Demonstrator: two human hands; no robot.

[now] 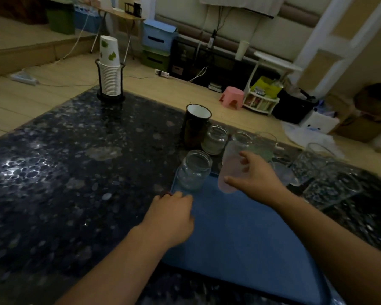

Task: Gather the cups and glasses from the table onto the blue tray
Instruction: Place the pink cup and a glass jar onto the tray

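Tray [240, 234] on desk [64, 172], front-right. Jar [193, 170] in tray's far-left corner. Mug [195, 125] behind it, w/ 2nd jar [215, 139] just right of mug. Paper-cup stack [109, 69] far left on desk. Glasses [321, 172] right of tray.

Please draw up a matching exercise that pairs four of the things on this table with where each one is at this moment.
Things:
1. clear glass jar with a wide mouth
2. frosted pale pink plastic cup
3. stack of white paper cups with green leaves
4. dark mug with a white inside

Places:
A. in a black wire holder at the table's far corner
B. on the far left corner of the blue tray
C. held in the right hand
D. on the table beyond the tray

Pairs: 1-B, 2-C, 3-A, 4-D
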